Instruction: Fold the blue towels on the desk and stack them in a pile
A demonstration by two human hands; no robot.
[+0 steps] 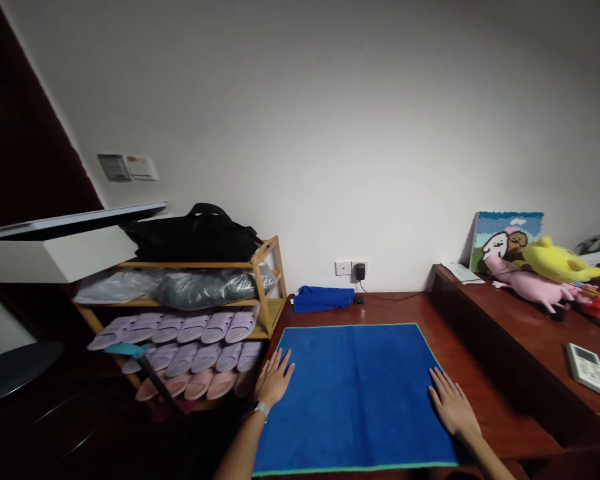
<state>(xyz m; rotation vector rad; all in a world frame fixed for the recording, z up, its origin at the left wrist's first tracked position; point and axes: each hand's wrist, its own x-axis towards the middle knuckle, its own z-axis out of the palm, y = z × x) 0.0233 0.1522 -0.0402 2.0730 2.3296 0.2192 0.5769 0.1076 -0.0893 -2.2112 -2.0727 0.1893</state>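
Note:
A blue cloth [350, 400] with a green edge lies spread flat on the reddish-brown wooden table [395, 307]. On its left edge rests my left hand [275, 379], fingers stretched out and palm down, with a pale band at the wrist. My right hand [454, 403] lies on the right edge, its fingers also extended. Neither hand holds anything. A faint crease runs down the middle of the cloth. Behind it, against the wall, sits a folded blue cloth [324, 299].
To the left, a wooden rack [270, 280] carries several slippers [195, 329], plastic-wrapped items and a black bag [200, 233]. A raised ledge [510, 320] on the right bears plush toys [555, 263], a picture [510, 233] and a white remote [589, 370]. A black plug [360, 271] has a trailing cable.

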